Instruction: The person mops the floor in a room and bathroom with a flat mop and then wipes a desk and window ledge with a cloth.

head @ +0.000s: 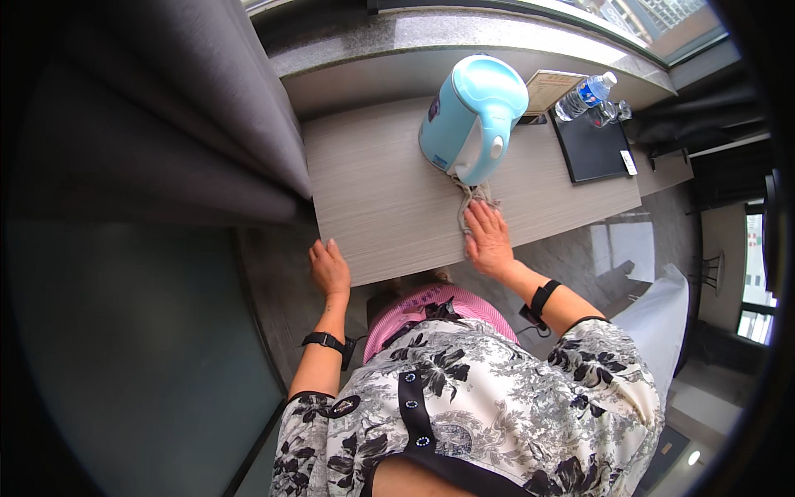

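A light-blue electric kettle stands on a wood-grain table, its handle turned towards me. At the foot of its handle lies a loosely bunched grey cord. My right hand rests palm down near the table's front edge, fingertips on the cord and fingers stretched out. At the table's left edge, near the front corner, my left hand touches the edge with bent fingers; its palm side is hidden, so its grip does not show.
A black tray holds a water bottle and glassware. Beside it stands a framed sign bearing writing. Grey curtains hang on the left. A stone windowsill runs behind the table; a white-covered surface is on the right.
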The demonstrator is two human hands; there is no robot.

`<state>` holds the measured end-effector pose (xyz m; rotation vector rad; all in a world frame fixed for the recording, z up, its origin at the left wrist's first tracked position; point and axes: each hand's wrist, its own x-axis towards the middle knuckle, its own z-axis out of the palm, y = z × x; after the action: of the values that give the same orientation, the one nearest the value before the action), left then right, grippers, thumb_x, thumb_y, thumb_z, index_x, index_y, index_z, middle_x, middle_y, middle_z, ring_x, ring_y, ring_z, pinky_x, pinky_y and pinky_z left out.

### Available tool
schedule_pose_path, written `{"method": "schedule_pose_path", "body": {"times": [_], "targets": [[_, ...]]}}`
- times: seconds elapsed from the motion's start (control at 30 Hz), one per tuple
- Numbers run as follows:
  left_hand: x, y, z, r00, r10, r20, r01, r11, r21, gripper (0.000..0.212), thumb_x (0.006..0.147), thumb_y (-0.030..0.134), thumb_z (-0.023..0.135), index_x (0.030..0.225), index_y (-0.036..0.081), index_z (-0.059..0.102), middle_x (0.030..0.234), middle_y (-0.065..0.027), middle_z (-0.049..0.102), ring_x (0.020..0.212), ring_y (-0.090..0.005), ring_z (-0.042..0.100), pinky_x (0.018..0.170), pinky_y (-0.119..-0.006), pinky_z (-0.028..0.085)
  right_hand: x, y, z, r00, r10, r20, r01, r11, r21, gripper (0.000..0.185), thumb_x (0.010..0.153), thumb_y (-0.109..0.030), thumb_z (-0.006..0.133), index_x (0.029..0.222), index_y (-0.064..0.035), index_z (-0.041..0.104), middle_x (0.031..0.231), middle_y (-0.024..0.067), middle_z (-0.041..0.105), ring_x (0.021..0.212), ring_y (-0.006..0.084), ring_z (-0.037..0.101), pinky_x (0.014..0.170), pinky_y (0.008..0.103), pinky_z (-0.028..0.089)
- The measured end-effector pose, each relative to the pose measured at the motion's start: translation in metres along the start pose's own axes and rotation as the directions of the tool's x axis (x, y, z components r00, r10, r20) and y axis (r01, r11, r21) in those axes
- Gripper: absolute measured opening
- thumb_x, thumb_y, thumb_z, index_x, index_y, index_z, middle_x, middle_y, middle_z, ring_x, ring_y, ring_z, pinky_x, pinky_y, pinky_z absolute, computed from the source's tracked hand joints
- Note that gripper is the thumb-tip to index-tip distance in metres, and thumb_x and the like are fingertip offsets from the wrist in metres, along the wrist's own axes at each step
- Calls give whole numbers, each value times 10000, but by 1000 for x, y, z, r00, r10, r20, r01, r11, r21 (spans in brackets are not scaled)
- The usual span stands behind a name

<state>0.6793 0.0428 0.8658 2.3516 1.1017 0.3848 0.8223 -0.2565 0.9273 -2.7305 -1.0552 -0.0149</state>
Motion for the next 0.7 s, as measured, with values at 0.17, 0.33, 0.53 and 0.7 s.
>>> {"method": "schedule_pose_path", "body": {"times": [0.17,0.33,0.53,0.7], "targets": [[1,-11,1,999,-14,-49,16,999,29,355,917,311,479,1098,9,518,1042,-198,549,951,-389,540,799,-426,453,33,-39,5,922,-385,22,366,891,268,505,823,-219,539,1290,-46,453,1407,114,377,1315,260,330,1098,431,220],[10,61,-32,993,39,-111,-52,991,-120,267,815,129,644,1050,21,576,1061,-128,572,959,-263,566,826,-361,456,11,62,-25,901,-429,60,388,861,329,451,836,-209,532,1265,-77,488,1394,101,396,1314,258,331,1093,422,238],[3,271,-50,860,172,480,306,580,-755,513,749,224,747,1152,19,503,1055,-70,555,974,-155,523,788,-298,468,-17,155,-45,995,-70,-67,80,984,156,517,791,-202,568,1277,-62,463,1396,131,378,1311,298,319,1081,445,241],[9,329,-25,848,186,496,312,582,-751,593,665,254,815,1113,19,505,992,-55,571,917,-137,544,778,-285,464,-16,152,-42,997,-12,-70,25,983,182,673,746,-217,607,1348,-41,364,1414,154,340,1328,312,285,1088,457,215]]}}
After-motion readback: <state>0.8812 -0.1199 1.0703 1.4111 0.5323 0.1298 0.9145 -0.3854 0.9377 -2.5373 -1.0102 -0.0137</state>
